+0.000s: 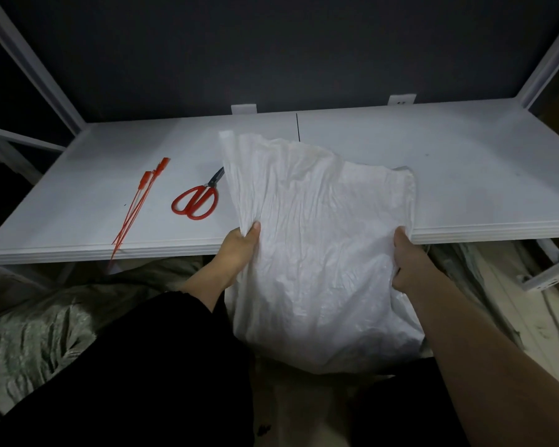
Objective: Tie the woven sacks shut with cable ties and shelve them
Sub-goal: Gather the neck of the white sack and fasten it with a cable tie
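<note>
Broadly, the white metal shelf board (400, 175) fills the view, its front edge running across the middle of the frame between pale uprights against a dark back wall. Draped over that front edge, right of centre, is the crumpled white woven plastic sack (317, 240): its upper part lies flat on the board while its fuller lower part hangs below the edge toward the person's lap, probably so the board takes the weight while the mouth is gathered. Both hands hold it at the front edge. The left hand (239, 250) has its grip pinched shut on a fold at the sack's left side, thumb on top; the right hand (407, 262) has its grip closed around the sack's right side, fingers tucked behind the cloth. The sack is not yet tied (no tie shows on it). Left of the sack, near the middle of the board, lie red-handled scissors (196, 201), their blade tips just beside the sack's edge. Further left, the thin red plastic cable ties (136, 204) lie in a loose bunch, their tails overhanging the front edge, handy for the left hand.
</note>
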